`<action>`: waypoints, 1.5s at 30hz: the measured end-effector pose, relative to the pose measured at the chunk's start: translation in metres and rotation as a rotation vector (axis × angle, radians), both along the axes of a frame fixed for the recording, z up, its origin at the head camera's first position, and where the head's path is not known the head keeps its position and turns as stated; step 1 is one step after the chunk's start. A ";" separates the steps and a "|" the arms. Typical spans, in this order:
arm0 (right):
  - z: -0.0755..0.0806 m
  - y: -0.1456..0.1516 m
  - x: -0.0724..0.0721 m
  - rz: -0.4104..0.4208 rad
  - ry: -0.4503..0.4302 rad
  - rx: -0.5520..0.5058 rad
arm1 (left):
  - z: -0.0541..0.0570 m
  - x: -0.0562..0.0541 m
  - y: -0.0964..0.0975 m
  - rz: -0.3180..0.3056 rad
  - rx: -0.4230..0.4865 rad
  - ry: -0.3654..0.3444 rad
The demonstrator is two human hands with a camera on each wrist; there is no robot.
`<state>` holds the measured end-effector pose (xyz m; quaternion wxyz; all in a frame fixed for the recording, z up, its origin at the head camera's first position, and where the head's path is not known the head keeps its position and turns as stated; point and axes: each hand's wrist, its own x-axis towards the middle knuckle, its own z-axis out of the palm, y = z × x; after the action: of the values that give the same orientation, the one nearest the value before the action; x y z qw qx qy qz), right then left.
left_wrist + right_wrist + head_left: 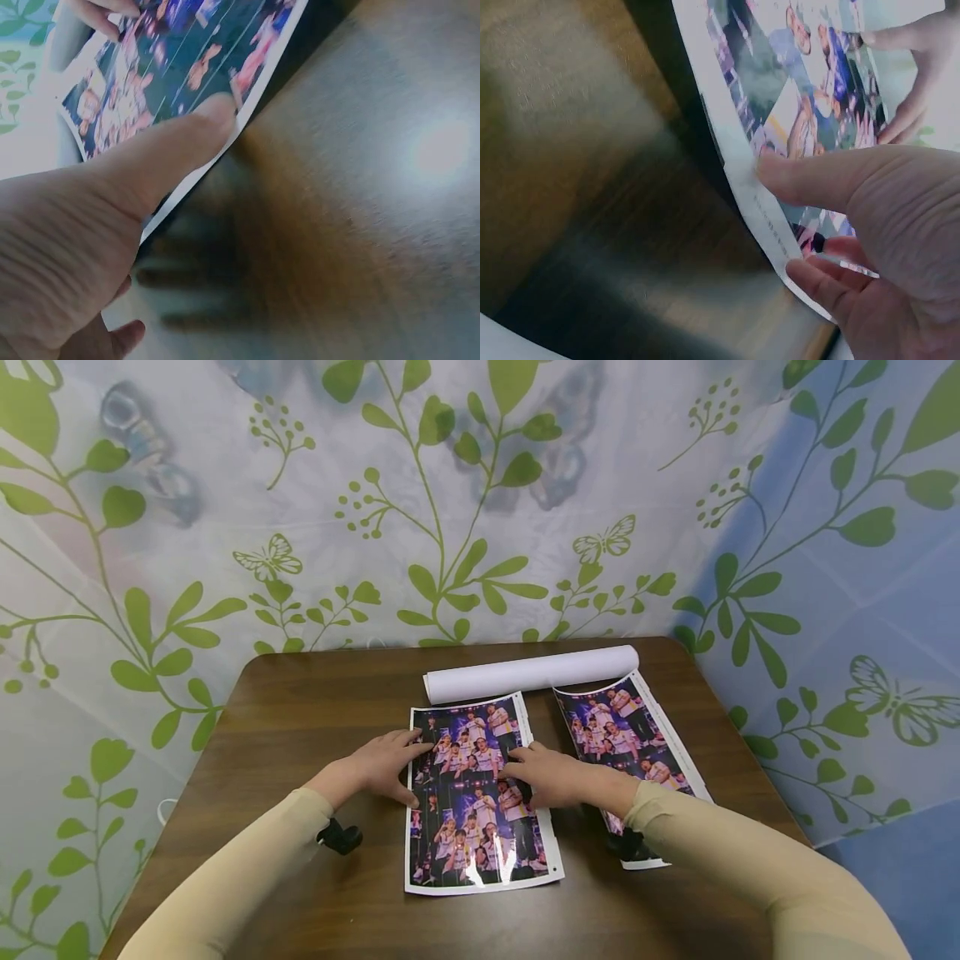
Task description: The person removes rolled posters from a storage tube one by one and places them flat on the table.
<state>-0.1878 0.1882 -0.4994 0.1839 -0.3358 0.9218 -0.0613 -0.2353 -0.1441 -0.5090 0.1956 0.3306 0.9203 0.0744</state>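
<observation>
A glossy photo sheet with white borders lies on the table, printed with the same group picture twice. At its left edge the left hand rests with spread fingers. In the left wrist view, the left thumb touches the sheet near its white border. Across from it, the right hand lies over the right edge, fingers reaching onto the print. In the right wrist view, the right thumb and fingertips touch the print and border. The sheet's edges look slightly raised. Neither hand clearly pinches it.
A second printed sheet, bent upward, lies to the right, partly under the right forearm. Behind both sheets a white paper roll stretches across the back of the brown wooden table. A leaf-patterned curtain hangs behind the table.
</observation>
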 end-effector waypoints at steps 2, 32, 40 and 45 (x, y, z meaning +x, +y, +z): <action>-0.002 -0.001 -0.007 -0.007 0.015 -0.017 | 0.001 -0.003 -0.001 0.010 0.004 -0.012; 0.004 -0.002 -0.070 -0.157 -0.058 0.289 | -0.003 -0.033 -0.005 0.097 -0.020 -0.046; 0.001 -0.001 -0.073 -0.161 -0.067 0.296 | -0.003 -0.035 -0.004 0.108 -0.047 -0.041; 0.001 -0.001 -0.074 -0.160 -0.060 0.297 | -0.004 -0.036 -0.004 0.096 -0.075 -0.027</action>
<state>-0.2614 0.1873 -0.4981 0.2534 -0.2286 0.9386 0.0512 -0.2710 -0.1481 -0.5126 0.2166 0.2777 0.9344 0.0536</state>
